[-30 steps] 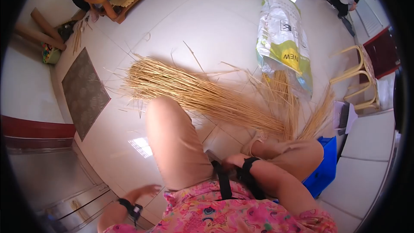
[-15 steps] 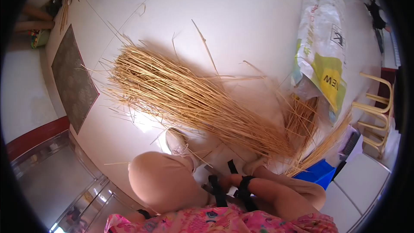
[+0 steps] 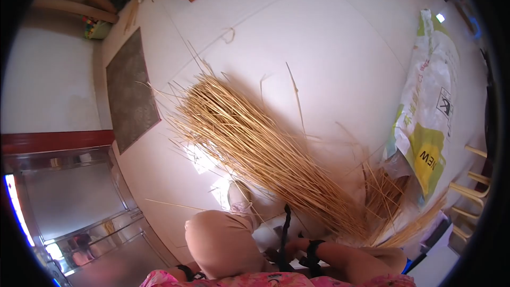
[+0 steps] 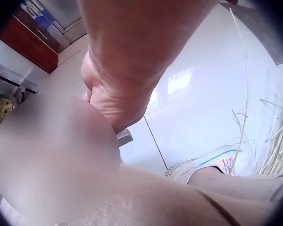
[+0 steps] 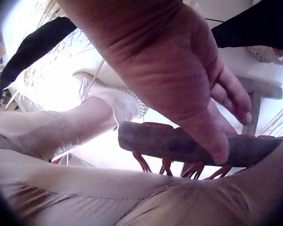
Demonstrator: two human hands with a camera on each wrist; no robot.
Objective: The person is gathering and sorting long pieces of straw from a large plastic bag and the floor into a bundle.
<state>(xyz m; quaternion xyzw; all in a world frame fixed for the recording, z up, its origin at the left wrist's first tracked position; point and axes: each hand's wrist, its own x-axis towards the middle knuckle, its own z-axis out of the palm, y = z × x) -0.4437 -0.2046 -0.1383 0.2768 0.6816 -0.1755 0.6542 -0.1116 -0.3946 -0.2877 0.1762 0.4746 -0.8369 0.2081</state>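
My right hand [image 5: 179,89] is at a dark wooden bar [image 5: 174,143] with red cords wound around it, part of a low folding stool. The thumb lies over the bar's near side and the fingers reach past its far side. In the head view this hand [image 3: 289,248] is low between the knees, by a dangling black strap [image 3: 286,226]. The left wrist view has my left hand [image 4: 120,96] beside a grey bar end [image 4: 125,137]; a blurred patch covers its fingers, so I cannot tell what it holds.
A large bundle of dry straw stalks [image 3: 255,149] lies on the tiled floor before my feet. Right of it, a white and green sack [image 3: 433,90] has more stalks at its mouth. A dark mat [image 3: 133,93] and metal cabinet doors [image 3: 74,180] are on the left.
The head view has swung down and leftward, so the straw and sack sit further right. My left hand, visible out to the side a second ago, has dropped out of the head view beside the leg.
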